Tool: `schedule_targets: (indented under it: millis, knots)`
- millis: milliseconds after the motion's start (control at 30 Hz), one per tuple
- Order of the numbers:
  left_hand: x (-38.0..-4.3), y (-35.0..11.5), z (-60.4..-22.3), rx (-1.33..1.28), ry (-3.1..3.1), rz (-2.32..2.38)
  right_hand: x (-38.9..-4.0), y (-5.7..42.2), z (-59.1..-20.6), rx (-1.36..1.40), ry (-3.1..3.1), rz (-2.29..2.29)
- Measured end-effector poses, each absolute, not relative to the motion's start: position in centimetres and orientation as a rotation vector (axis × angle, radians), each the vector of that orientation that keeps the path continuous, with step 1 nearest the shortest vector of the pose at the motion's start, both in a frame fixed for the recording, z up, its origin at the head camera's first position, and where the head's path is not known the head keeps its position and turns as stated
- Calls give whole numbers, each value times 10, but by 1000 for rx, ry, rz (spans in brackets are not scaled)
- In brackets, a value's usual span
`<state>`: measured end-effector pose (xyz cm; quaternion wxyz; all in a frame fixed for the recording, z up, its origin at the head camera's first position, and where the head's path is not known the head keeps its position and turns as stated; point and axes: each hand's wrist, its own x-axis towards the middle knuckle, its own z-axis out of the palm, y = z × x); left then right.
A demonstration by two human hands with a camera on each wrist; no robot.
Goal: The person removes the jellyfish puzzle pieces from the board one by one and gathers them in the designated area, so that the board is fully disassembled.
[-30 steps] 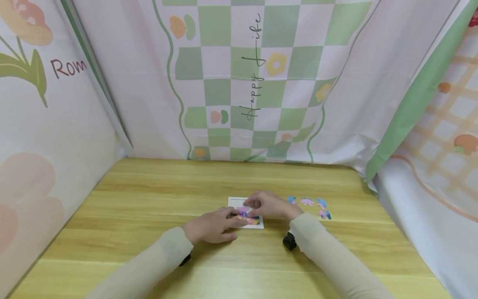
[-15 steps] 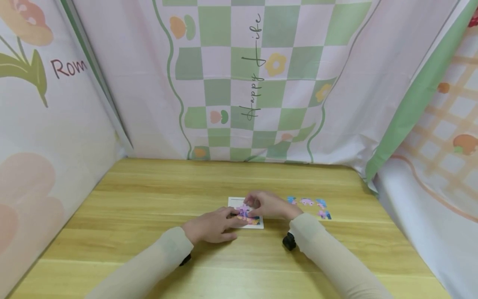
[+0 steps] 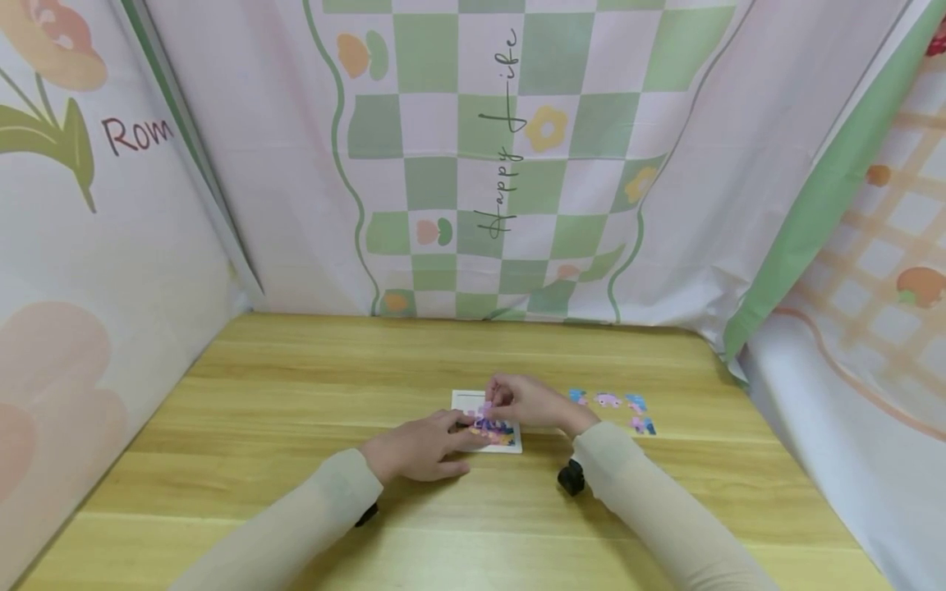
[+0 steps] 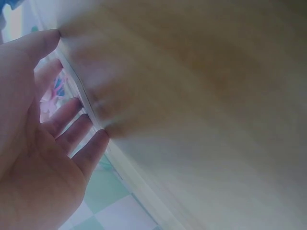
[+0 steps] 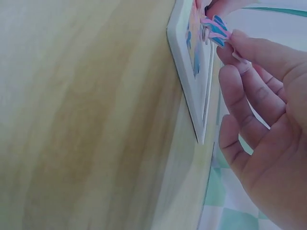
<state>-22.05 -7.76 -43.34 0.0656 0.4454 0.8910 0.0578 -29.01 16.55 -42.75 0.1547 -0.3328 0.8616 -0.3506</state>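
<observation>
A white puzzle tray (image 3: 462, 399) lies on the table, its near part filled with colourful joined pieces. Between thumb and fingertips my right hand (image 3: 526, 400) pinches a pink and blue puzzle piece (image 5: 218, 31), tilted up over the tray. My left hand (image 3: 424, 446) rests at the tray's left side with fingers extended across the lower pieces. In the left wrist view the fingers (image 4: 91, 148) are spread along the tray's edge, holding nothing. The fingers partly hide the assembled picture.
Several loose puzzle pieces (image 3: 608, 400) lie on the wooden table (image 3: 310, 361) to the right of the tray, behind the right wrist. A patterned curtain (image 3: 488, 164) hangs along the table's back edge, with fabric walls at both sides.
My right hand has lifted slightly, and the pinched puzzle piece has turned and tilted up from the tray. The left hand stays in place.
</observation>
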Motion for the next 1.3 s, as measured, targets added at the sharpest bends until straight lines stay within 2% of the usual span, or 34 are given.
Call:
schedule_targets:
  millis: [467, 1300]
  knots:
    - [-220, -79, -433, 1371, 2698, 182, -292, 193, -421, -879, 2458, -1065]
    - [-221, -80, -435, 1335, 2696, 190, -277, 316, -414, -679, 2578, -1062]
